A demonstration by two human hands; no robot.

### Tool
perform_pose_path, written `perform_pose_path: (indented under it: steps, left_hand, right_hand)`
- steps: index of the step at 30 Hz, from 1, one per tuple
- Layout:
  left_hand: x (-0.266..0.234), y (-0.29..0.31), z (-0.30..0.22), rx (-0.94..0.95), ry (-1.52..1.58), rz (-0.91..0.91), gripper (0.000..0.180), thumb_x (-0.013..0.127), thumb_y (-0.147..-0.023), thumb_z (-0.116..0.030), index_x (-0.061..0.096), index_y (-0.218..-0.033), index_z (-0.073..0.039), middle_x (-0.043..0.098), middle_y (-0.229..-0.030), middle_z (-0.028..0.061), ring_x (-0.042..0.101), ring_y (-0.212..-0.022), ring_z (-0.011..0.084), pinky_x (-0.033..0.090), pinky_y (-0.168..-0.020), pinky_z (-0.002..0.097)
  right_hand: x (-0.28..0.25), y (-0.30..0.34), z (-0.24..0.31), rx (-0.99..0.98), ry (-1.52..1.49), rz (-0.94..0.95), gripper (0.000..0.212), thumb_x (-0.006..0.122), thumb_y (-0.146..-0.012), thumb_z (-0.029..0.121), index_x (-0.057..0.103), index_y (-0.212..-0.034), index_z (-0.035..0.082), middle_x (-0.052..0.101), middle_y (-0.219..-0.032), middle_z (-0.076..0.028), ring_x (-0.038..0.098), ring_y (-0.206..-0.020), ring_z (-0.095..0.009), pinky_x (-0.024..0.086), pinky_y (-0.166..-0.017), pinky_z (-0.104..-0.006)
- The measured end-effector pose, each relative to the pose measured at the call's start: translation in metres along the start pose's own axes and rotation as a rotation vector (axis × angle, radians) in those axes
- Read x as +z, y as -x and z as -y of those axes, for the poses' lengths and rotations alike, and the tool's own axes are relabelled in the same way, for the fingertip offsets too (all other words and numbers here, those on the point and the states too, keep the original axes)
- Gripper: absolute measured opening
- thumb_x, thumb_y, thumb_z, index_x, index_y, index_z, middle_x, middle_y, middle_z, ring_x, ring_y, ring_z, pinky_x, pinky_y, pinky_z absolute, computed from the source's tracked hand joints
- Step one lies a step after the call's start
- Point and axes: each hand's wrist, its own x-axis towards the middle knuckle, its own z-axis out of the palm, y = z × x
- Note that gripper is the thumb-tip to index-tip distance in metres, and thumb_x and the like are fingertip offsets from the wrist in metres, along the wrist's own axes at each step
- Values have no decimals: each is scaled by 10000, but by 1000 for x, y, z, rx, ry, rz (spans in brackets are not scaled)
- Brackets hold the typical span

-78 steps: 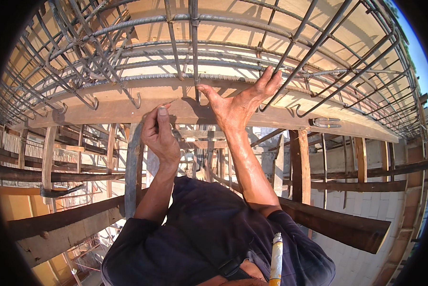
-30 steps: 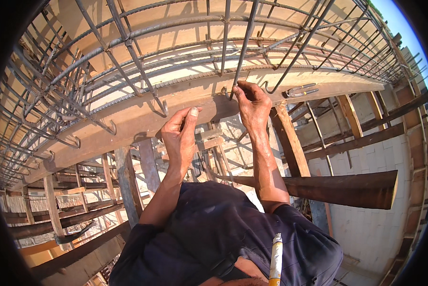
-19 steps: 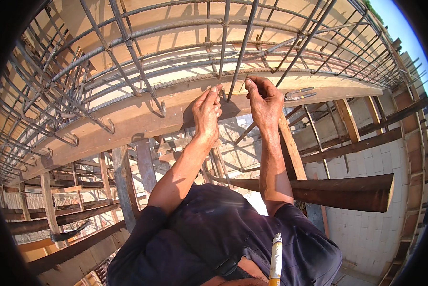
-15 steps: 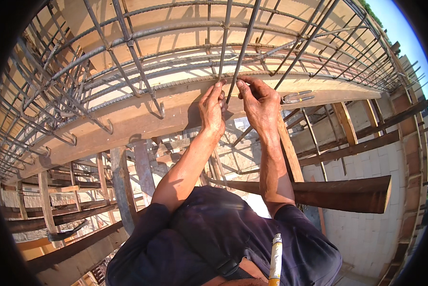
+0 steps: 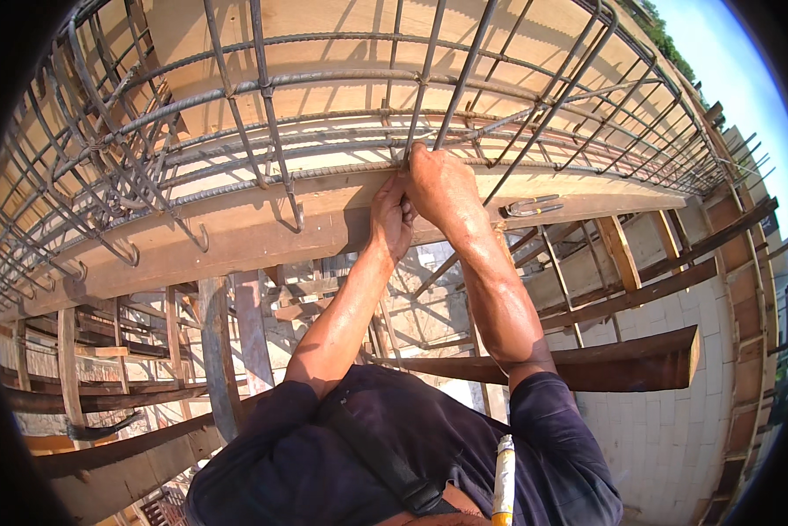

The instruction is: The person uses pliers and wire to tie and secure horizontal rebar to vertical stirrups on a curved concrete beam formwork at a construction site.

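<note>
Both my hands meet at a crossing where an upright steel bar (image 5: 426,79) joins the long ribbed bottom rebar (image 5: 332,171). My left hand (image 5: 392,215) is closed just below the crossing, thumb and finger pinched at the bar's lower end. Closed over the same spot from the right, my right hand (image 5: 445,188) shows its back, and its fingertips are hidden. Whatever is pinched between the fingers is too small or covered to make out. A pair of pliers (image 5: 534,206) lies on the wooden beam (image 5: 262,223), right of my right hand.
Rebar caging stands in front of a plywood panel (image 5: 306,22). Several hooked bar ends (image 5: 299,219) stick out on the left. Below are timber props (image 5: 218,351), and a dark plank (image 5: 622,359) crosses at lower right above a pale block surface (image 5: 652,430). A cigarette (image 5: 503,482) juts up near my chest.
My right hand has moved left and turned over, so it now meets my left hand at the bar. The view has shifted slightly. The pliers still lie on the beam.
</note>
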Motion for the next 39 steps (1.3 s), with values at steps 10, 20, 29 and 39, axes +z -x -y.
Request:
perform_pose_path:
  steps: [10,20,29,39]
  left_hand:
    - [-2,-3,-12,18,-167,9,200,650,-997,-238,698,-1053,-51,486,-691,-65,395,-571,29,294,-514,205]
    - [-2,13,13,412,-546,-180,290,600,-1032,-217,700,-1141,33,569,-772,-57,424,-644,14,350,-541,230]
    - [-6,19,-2,437,-724,-132,212,638,-1005,-160,724,-1118,-2,572,-693,-50,488,-648,32,394,-552,238]
    - [-15,-1,7,385,-625,-67,253,700,-968,-175,728,-1157,-8,656,-740,4,568,-652,55,444,-548,240]
  right_hand:
    - [-10,-6,1,-18,72,-113,161,677,-782,62,632,-905,-32,699,-754,-246,728,-758,-397,580,-658,-474]
    - [2,16,4,13,-231,-371,134,617,-932,148,604,-931,14,653,-678,-244,676,-675,-433,509,-570,-525]
    - [27,32,-2,86,-355,-531,115,639,-957,137,602,-961,28,632,-592,-177,660,-538,-354,454,-467,-422]
    - [27,39,-6,144,-462,-588,123,650,-964,156,614,-945,40,628,-607,-145,632,-512,-330,466,-490,-396]
